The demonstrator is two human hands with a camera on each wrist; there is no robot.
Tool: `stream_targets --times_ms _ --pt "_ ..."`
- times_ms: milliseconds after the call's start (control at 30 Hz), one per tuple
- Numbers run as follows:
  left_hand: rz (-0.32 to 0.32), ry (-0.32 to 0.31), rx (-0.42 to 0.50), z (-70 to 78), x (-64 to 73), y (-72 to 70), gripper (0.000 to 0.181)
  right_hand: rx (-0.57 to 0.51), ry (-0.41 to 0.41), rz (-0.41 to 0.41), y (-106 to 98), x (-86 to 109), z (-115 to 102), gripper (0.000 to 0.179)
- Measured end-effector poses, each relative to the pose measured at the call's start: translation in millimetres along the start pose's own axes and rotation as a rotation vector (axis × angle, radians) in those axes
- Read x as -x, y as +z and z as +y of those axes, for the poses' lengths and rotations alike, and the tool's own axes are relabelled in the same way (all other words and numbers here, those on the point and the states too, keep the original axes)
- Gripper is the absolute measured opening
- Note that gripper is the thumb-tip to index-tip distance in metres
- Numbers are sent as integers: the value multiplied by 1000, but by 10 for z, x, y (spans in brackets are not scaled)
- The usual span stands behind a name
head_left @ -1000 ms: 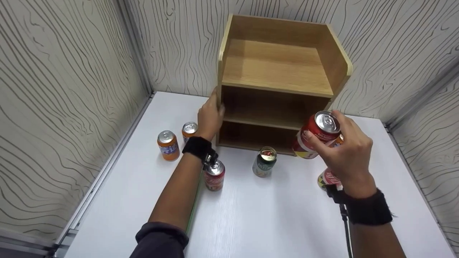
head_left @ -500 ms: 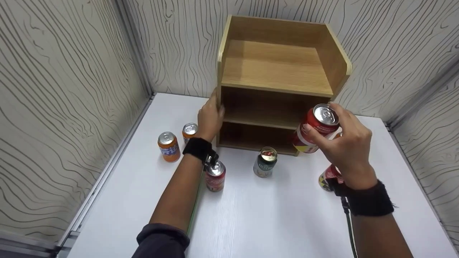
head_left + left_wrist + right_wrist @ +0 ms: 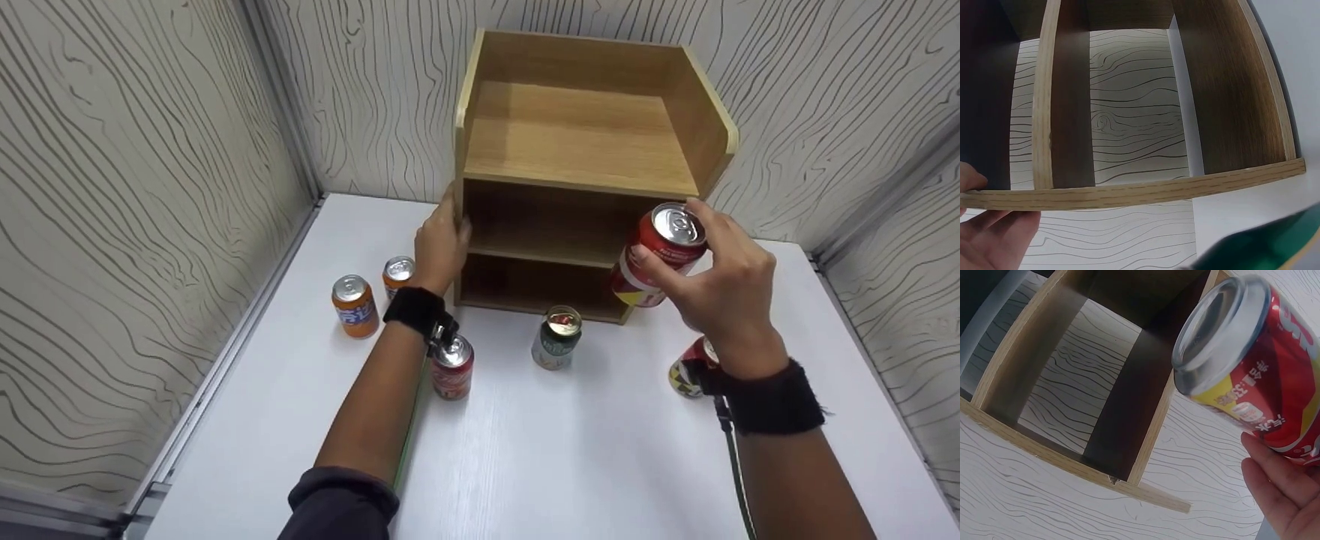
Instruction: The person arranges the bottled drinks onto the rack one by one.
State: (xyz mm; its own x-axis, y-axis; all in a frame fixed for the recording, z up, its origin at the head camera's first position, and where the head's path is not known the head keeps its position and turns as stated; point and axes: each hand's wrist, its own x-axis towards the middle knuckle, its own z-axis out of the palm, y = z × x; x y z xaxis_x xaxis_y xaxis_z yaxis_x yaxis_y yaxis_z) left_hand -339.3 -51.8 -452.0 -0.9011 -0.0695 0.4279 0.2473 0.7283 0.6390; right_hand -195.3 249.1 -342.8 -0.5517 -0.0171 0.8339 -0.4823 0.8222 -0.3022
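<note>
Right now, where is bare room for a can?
On top of the wooden shelf, between its raised sides, and on the white table in front of the green can. Crowded: around the left hand, with two orange cans and a red can nearby.

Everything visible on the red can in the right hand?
The red can looks like shiny metal, with a white band, yellow patches and white printed characters. Its silver lid carries a pull tab and looks unopened; the silver base is recessed. It's tilted, lid leaning rightward in the head view, held off the white table before the right side of the wooden shelf. The right hand grips it.
</note>
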Motion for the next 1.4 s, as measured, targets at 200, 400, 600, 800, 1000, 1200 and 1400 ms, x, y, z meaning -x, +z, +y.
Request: stream_targets --times_ms 200,400,600,800,1000,1200,1400 --pt "-2 7 11 -4 8 17 58 -31 -21 -7 29 -61 16 65" --pt "-9 11 5 -3 20 17 58 -40 -26 -10 65 -116 -2 64" --pt "-4 26 -9 -13 33 11 58 -59 -9 -20 121 -162 -11 63" --pt "-5 18 -3 -14 34 19 59 -64 -9 -39 161 -217 -28 61" --pt "-12 11 -2 -18 29 12 60 -29 -18 -63 189 -282 -25 62" --pt "-21 13 2 -18 4 -11 61 -5 -27 -88 197 -388 -24 64" --pt "-19 16 4 -9 -6 -13 60 3 -21 -107 211 -474 -54 65"
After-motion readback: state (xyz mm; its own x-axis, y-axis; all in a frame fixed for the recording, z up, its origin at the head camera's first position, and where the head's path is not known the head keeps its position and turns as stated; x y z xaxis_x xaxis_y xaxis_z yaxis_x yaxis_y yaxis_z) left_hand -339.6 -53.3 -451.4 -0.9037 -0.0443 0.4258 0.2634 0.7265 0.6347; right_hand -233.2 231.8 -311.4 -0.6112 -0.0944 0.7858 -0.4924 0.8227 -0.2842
